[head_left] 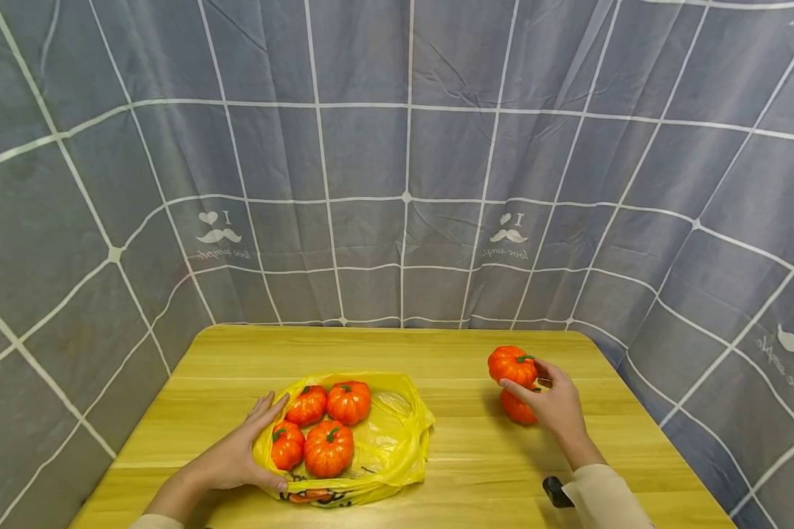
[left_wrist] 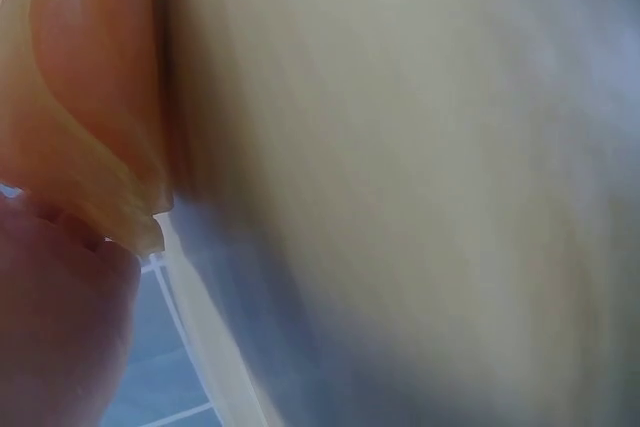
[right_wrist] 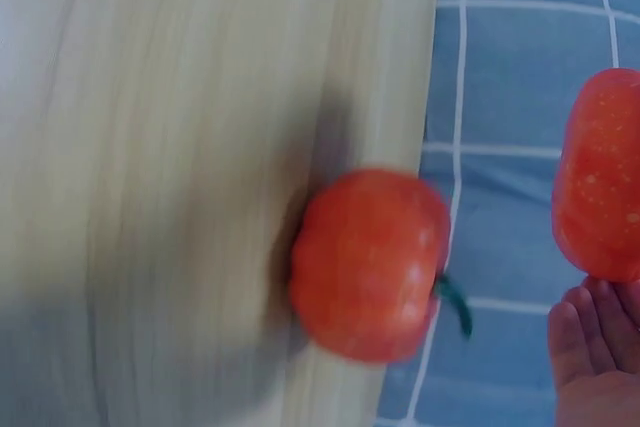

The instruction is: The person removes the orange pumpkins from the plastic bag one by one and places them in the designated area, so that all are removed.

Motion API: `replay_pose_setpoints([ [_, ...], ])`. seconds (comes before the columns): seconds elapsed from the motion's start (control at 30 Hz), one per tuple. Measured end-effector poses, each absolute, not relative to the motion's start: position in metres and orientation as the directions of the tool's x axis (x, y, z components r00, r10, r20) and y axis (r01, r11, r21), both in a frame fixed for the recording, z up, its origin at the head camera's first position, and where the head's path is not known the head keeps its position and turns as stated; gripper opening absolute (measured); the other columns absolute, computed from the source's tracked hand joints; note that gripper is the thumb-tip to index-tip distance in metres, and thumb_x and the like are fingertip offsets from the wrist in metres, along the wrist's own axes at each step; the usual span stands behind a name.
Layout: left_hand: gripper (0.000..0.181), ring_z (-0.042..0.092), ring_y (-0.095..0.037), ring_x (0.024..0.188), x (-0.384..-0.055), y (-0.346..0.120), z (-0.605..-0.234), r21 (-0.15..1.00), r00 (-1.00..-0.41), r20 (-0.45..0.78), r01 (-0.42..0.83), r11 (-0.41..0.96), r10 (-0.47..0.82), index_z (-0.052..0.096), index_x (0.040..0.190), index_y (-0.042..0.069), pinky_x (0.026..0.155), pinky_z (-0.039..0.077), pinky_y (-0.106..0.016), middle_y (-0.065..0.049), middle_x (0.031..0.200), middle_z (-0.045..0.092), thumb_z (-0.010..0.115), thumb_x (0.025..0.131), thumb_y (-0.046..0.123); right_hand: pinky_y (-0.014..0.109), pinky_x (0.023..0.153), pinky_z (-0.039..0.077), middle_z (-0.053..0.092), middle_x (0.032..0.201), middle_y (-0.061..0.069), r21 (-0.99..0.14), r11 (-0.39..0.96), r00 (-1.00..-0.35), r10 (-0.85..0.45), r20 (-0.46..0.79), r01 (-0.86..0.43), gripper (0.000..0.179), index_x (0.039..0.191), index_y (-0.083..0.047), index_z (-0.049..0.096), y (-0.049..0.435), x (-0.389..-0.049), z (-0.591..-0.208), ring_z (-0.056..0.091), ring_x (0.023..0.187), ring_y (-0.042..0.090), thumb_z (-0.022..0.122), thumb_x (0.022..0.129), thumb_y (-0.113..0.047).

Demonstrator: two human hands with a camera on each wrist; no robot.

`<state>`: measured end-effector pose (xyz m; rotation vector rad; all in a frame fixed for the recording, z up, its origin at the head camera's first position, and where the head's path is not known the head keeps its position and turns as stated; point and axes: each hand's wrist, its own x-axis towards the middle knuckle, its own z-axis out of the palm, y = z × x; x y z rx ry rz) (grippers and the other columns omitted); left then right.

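Observation:
A yellow plastic bag (head_left: 397, 441) lies with its mouth open on the left half of the table. Several small orange pumpkins (head_left: 328, 449) with green stems sit inside it. My left hand (head_left: 231, 452) rests along the bag's left side, fingers spread and thumb against the front. In the left wrist view, part of the hand (left_wrist: 60, 317) touches the bag (left_wrist: 85, 77). Over the table's right side, my right hand (head_left: 559, 404) holds an orange pumpkin (head_left: 511, 365) between thumb and fingers. Below it, another pumpkin (right_wrist: 370, 265) sits on the table, partly covered by the hand in the head view.
The wooden table (head_left: 450, 360) has rounded far corners. A grey curtain (head_left: 370, 154) with white grid lines surrounds its back and sides. A black object (head_left: 557, 492) sits at my right sleeve (head_left: 605, 499).

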<state>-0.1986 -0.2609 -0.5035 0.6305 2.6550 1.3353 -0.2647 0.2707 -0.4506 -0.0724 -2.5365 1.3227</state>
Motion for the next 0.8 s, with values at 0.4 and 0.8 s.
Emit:
replay_pose_setpoints([
  [0.4, 0.123, -0.014, -0.062, 0.141, -0.197, -0.261, -0.497, 0.814, -0.907, 0.070, 0.292, 0.502, 0.415, 0.023, 0.162, 0.014, 0.094, -0.003, -0.086, -0.035, 0.161, -0.005, 0.097, 0.064, 0.026, 0.053, 0.104, 0.039, 0.052, 0.138, 0.029, -0.797, 0.603, -0.936, 0.296, 0.192, 0.027, 0.094, 0.147, 0.009, 0.043, 0.325, -0.254, -0.454, 0.050, 0.124, 0.043, 0.082, 0.082, -0.047],
  [0.8, 0.122, -0.014, -0.061, 0.141, -0.195, -0.263, -0.495, 0.813, -0.911, 0.032, 0.262, 0.520, 0.411, 0.023, 0.162, 0.015, 0.094, -0.002, -0.085, -0.034, 0.161, -0.006, 0.096, 0.065, 0.029, 0.029, 0.086, 0.041, 0.050, 0.140, 0.028, -0.846, 0.500, -0.883, 0.462, 0.080, 0.185, 0.096, 0.150, 0.005, 0.041, 0.358, -0.247, -0.470, 0.049, 0.122, 0.036, 0.079, 0.083, -0.052],
])
